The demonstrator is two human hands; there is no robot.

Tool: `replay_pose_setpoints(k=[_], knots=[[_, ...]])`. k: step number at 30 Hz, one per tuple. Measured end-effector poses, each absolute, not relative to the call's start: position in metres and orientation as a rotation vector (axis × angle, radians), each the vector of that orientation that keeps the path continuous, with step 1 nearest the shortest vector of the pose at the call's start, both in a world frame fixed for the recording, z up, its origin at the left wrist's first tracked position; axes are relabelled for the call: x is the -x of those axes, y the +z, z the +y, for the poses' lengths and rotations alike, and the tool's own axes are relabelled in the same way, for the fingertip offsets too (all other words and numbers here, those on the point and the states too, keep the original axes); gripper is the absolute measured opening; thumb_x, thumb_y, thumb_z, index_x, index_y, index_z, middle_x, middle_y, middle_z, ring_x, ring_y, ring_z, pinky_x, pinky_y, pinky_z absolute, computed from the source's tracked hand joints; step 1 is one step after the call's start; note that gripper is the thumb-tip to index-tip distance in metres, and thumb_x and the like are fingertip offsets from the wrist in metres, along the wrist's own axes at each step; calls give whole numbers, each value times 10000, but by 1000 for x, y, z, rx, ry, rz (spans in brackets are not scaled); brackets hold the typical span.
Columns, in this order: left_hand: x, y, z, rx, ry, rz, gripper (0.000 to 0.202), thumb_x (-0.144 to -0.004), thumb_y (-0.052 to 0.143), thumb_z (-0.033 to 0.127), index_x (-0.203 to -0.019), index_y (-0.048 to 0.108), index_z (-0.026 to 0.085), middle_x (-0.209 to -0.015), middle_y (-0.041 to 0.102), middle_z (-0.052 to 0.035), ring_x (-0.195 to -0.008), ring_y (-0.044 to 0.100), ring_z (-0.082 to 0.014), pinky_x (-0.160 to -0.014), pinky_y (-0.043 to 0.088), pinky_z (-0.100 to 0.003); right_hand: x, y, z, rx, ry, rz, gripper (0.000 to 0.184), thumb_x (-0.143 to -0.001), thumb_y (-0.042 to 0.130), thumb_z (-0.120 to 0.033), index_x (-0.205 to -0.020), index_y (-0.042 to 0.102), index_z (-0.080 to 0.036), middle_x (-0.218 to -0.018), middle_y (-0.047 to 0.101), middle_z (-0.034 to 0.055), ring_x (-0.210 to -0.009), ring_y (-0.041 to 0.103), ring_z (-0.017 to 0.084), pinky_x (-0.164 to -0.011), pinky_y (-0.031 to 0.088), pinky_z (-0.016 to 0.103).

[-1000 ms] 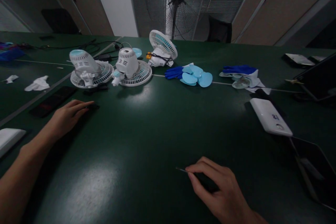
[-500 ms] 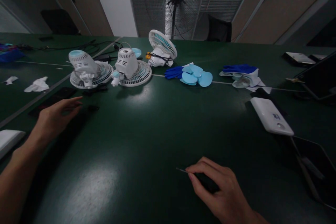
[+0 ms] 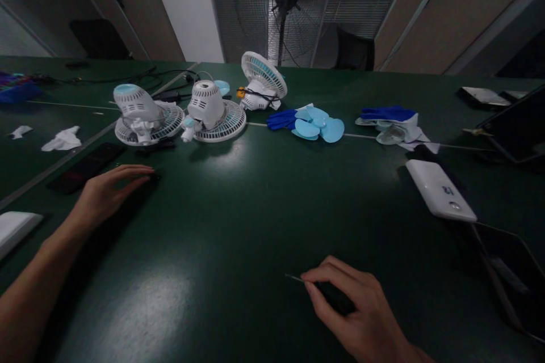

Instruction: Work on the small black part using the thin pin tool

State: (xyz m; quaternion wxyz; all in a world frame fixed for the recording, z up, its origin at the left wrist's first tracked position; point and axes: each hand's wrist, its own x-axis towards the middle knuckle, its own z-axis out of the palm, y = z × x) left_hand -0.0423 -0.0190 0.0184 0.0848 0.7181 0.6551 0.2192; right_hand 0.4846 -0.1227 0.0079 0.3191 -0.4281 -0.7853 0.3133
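On the left of the dark green table, my left hand (image 3: 113, 187) has its fingertips and thumb closed together at a small black object (image 3: 156, 177). Its fingers cover much of that object. At the lower right, my right hand (image 3: 360, 303) pinches a thin, short metal rod (image 3: 293, 278) between thumb and forefinger, the tip pointing left. Above my left hand lie two white desk fans (image 3: 147, 113) with their grilles down. A third small fan (image 3: 264, 82) leans on its side farther back, its black cord wrapped round it.
Light-blue fan blades (image 3: 319, 123) lie by a blue glove (image 3: 281, 119) at the back. More gloves (image 3: 392, 122) sit farther right. A white power bank-like box (image 3: 440, 190) is on the right, a dark phone-like slab (image 3: 89, 167) on the left. Crumpled tissue (image 3: 63, 139) lies beyond it.
My left hand has moved right and its fingertips have come down onto the small black object. My right hand stays in place with the thin metal rod.
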Motion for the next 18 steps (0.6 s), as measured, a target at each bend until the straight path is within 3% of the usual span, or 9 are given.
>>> replay_pose_setpoints(k=[9, 14, 18], knots=[[43, 19, -19, -1982, 640, 1982, 774, -855, 523, 808, -1250, 677, 161, -1308, 699, -91, -1183, 651, -271, -1125, 453, -442, -484, 9, -121, 1115, 814, -2060, 150, -949, 604, -137, -968, 720, -230, -785, 691, -11, -650, 689, 127, -599, 495, 244], [42, 20, -21, -1930, 670, 2026, 734, -852, 571, 756, -1265, 671, 158, -1305, 713, -89, -1168, 660, -269, -1090, 482, -420, -484, 9, -121, 1124, 808, -2060, 155, -940, 601, -128, -947, 719, -229, -781, 696, -9, -649, 691, 126, -592, 494, 240], [43, 20, -20, -1883, 665, 2038, 810, -799, 569, 825, -1243, 692, 158, -1286, 724, -98, -1164, 666, -285, -1096, 476, -424, -484, 8, -121, 1124, 795, -2070, 154, -947, 593, -137, -949, 718, -227, -775, 695, -7, -641, 689, 127, -595, 498, 241]])
